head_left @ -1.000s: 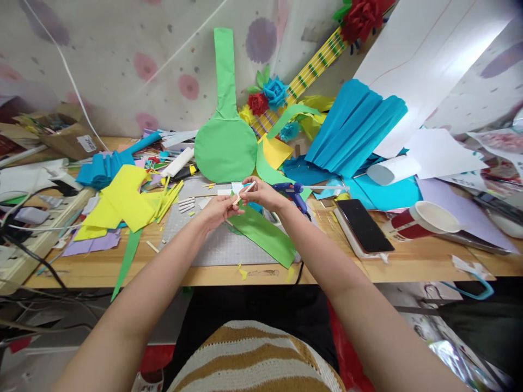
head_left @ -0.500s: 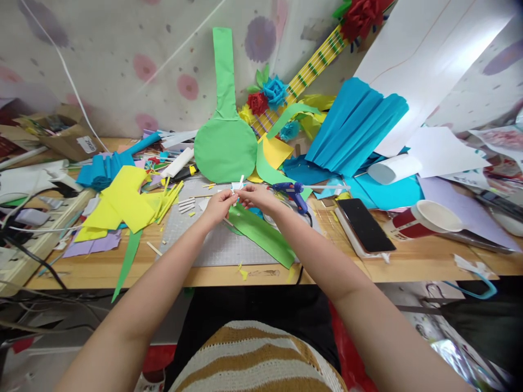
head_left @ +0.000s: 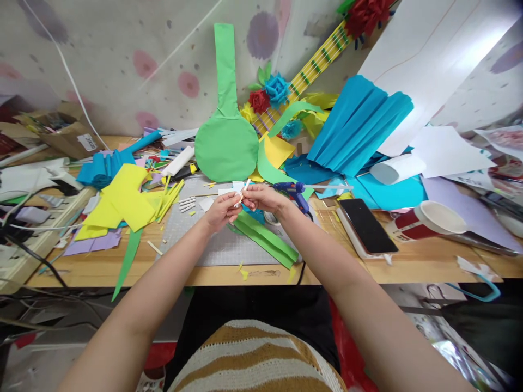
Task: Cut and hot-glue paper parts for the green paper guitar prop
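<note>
Above the grey cutting mat (head_left: 204,245), my left hand (head_left: 222,211) and my right hand (head_left: 263,197) meet, fingers pinched together. Between their fingertips is a small white paper stick (head_left: 247,184), its upper end poking out; the rest is hidden by the fingers. Under my hands a folded green paper strip (head_left: 269,239) slants across the mat. Several short white sticks (head_left: 187,204) lie to the left of my left hand. A blue glue gun (head_left: 295,191) rests just beyond my right wrist, with a long white glue stick in its back end.
Behind the mat leans a green paper-covered guitar-like shape (head_left: 226,147). Yellow paper (head_left: 128,198) is heaped at left. Blue crepe paper (head_left: 359,128), a phone (head_left: 366,226) and a paper cup (head_left: 425,220) are at right. A power strip (head_left: 44,239) with cables lies at far left.
Both hands have moved slightly right and nearer to me, still pinched together on the white stick. The green strip's near end has shifted slightly and now shows a fold.
</note>
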`<state>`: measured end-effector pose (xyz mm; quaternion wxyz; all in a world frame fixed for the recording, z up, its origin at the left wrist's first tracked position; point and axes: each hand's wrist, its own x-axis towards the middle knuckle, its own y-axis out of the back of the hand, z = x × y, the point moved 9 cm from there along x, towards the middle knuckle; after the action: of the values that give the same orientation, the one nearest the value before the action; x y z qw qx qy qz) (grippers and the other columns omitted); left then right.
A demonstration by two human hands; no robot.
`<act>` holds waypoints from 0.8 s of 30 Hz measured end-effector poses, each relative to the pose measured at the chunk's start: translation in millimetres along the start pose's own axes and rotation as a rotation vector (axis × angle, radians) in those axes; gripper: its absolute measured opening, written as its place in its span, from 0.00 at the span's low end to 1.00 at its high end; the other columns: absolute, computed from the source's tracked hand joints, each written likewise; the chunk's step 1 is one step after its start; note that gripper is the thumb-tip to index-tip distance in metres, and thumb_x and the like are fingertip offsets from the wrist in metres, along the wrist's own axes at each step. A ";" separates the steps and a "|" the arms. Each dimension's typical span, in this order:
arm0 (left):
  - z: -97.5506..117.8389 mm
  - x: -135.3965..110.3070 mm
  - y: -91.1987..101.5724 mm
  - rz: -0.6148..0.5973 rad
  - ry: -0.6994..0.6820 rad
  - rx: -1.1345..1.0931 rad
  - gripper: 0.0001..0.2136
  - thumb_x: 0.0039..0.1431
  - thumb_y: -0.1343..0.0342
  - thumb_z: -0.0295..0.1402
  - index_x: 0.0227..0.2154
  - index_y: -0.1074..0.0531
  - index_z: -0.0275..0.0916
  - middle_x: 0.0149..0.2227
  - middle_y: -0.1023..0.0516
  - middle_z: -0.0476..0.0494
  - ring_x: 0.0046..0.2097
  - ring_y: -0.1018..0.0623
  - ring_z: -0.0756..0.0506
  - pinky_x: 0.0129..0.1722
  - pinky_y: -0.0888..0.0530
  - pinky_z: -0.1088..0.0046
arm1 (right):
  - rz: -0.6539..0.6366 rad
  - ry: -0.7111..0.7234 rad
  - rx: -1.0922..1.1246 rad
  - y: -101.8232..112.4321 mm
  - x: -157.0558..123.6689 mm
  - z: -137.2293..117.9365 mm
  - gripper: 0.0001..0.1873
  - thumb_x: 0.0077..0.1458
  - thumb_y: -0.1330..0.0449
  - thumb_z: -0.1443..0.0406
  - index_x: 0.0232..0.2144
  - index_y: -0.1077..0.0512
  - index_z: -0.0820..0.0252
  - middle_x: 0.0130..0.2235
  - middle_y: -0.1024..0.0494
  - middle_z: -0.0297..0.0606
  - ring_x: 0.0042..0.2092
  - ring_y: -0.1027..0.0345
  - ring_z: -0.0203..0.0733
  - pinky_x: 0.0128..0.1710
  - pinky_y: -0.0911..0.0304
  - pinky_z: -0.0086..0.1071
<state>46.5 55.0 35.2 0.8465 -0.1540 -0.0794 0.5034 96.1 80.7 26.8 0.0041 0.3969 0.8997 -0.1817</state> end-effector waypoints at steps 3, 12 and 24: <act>-2.9 3.1 8.1 0.064 -0.007 -0.015 0.13 0.47 0.43 0.41 0.25 0.34 0.34 0.17 0.45 0.57 0.16 0.50 0.59 0.11 0.48 0.84 | 0.067 0.000 -0.024 1.3 1.9 0.9 0.15 0.46 0.38 0.58 0.23 0.36 0.65 0.18 0.32 0.27 0.18 0.42 0.24 0.18 0.43 0.20; 1.5 0.5 0.1 0.017 0.002 0.127 0.14 0.46 0.43 0.42 0.25 0.34 0.35 0.17 0.43 0.56 0.15 0.48 0.59 0.11 0.46 0.83 | 0.085 0.035 -0.140 1.5 0.9 -5.1 0.20 0.43 0.37 0.53 0.21 0.37 0.63 0.14 0.35 0.25 0.15 0.45 0.24 0.13 0.48 0.20; 0.9 11.3 25.6 0.173 -0.036 0.097 0.15 0.47 0.43 0.42 0.22 0.40 0.37 0.16 0.46 0.58 0.17 0.41 0.58 0.14 0.38 0.83 | 0.088 0.032 -0.122 7.8 5.5 5.4 0.22 0.43 0.40 0.49 0.22 0.40 0.61 0.15 0.36 0.25 0.15 0.47 0.25 0.14 0.50 0.21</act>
<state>30.5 76.5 27.0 0.8047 -0.1101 -0.0564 0.5807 97.2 87.7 18.4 0.0221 0.4380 0.8907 -0.1197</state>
